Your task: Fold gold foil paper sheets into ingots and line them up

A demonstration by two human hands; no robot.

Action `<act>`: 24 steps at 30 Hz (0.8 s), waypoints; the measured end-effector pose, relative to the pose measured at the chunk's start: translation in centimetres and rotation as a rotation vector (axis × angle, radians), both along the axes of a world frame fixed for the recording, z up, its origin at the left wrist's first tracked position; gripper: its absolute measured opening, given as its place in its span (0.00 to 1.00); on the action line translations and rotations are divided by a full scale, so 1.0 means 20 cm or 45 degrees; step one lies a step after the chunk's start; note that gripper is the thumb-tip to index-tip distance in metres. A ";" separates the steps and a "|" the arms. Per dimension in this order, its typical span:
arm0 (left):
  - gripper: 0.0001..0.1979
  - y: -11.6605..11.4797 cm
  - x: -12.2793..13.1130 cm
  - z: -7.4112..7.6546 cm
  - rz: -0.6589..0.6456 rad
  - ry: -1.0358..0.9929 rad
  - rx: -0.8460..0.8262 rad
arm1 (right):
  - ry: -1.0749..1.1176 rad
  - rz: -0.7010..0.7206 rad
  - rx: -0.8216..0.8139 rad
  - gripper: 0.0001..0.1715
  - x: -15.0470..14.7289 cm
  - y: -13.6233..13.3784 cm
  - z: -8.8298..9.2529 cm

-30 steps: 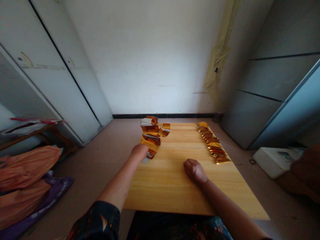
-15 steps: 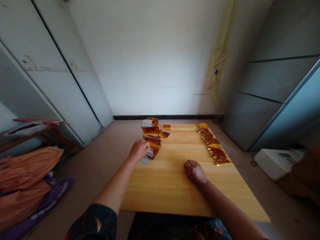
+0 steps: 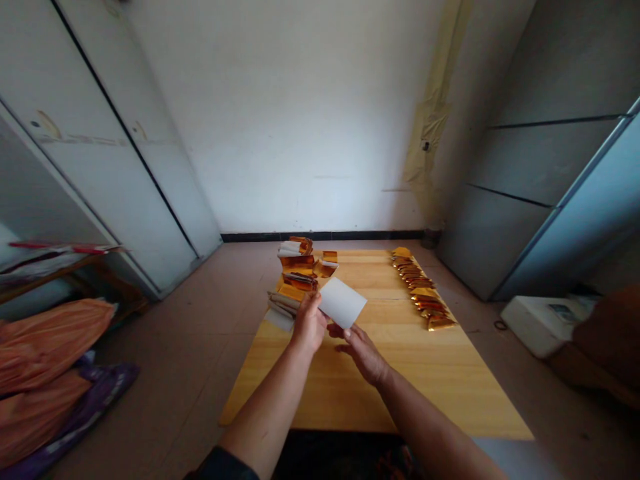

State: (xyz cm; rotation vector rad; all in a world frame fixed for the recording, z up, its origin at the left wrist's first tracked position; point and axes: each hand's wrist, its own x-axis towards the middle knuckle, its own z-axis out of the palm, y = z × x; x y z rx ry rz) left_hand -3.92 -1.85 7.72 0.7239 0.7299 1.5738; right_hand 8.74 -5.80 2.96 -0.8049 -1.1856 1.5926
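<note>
A small sheet of paper [image 3: 343, 303], its plain white side up, is pinched at its left edge between the thumb and fingers of my left hand [image 3: 311, 323]. My right hand [image 3: 363, 352] is at the sheet's lower corner with its fingers apart; whether it touches the paper I cannot tell. Just left of my left hand lies a stack of paper sheets [image 3: 283, 303], partly hidden by that hand. Behind it, more bundles of shiny gold paper [image 3: 299, 262] lie along the table's left side. Two smaller gold pieces [image 3: 329, 257] lie beside them.
The wooden table [image 3: 400, 393] stands before a white wall [image 3: 300, 133]. A row of folded gold paper pieces [image 3: 417, 287] runs along its right edge. White cabinets [image 3: 120, 187] and orange bags [image 3: 55, 340] are on the left; a grey refrigerator [image 3: 505, 220] and white box [image 3: 535, 327] on the right.
My left hand has moved right from the paper stack, carrying one sheet. My right hand has lifted off the table, uncurled and moved left towards the sheet.
</note>
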 end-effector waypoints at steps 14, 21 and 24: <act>0.12 -0.22 0.05 -0.34 -0.068 0.949 -0.332 | -0.187 -0.710 -0.190 0.38 0.27 0.35 -0.13; 0.23 -0.27 0.02 -0.26 -0.329 2.247 -0.114 | -1.443 -0.405 0.697 0.17 0.25 0.32 -0.19; 0.21 -0.27 0.02 -0.23 -0.434 2.387 -0.060 | -1.875 -0.286 0.856 0.11 0.21 0.28 -0.15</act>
